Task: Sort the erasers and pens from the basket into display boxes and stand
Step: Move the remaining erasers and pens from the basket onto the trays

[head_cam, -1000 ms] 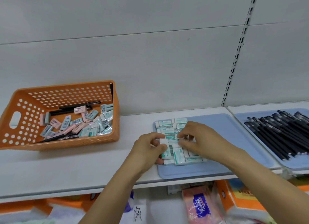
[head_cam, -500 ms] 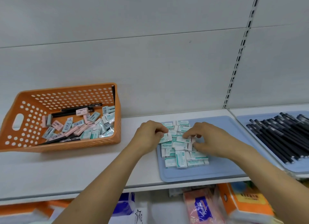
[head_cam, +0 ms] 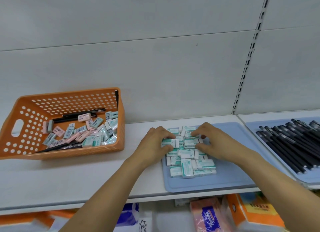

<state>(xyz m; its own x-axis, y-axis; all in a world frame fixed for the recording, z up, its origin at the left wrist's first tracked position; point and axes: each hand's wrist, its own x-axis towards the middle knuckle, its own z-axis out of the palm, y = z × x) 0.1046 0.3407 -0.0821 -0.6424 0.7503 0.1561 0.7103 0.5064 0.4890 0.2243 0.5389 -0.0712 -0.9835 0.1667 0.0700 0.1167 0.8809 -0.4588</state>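
An orange basket point(head_cam: 31, 150) on the shelf's left holds several pink and green-white erasers point(head_cam: 83, 133) and a few black pens point(head_cam: 74, 116). To its right a blue tray point(head_cam: 230, 173) carries a pile of green-white erasers point(head_cam: 188, 164). My left hand point(head_cam: 154, 143) grips an eraser point(head_cam: 170, 143) at the pile's left side between thumb and fingers. My right hand point(head_cam: 214, 141) pinches an eraser point(head_cam: 190, 141) in the middle of the pile. A second blue tray point(head_cam: 251, 126) at far right is filled with black pens point(head_cam: 294, 145).
The white shelf point(head_cam: 86, 176) runs under everything, its front edge near me. A white back wall with a slotted upright point(head_cam: 249, 58) rises behind. Below the shelf lie packaged goods point(head_cam: 207, 214) and an orange box point(head_cam: 256, 212).
Both hands have moved from the near part of the eraser pile toward its far part. The left hand now grips an eraser at the pile's left side.
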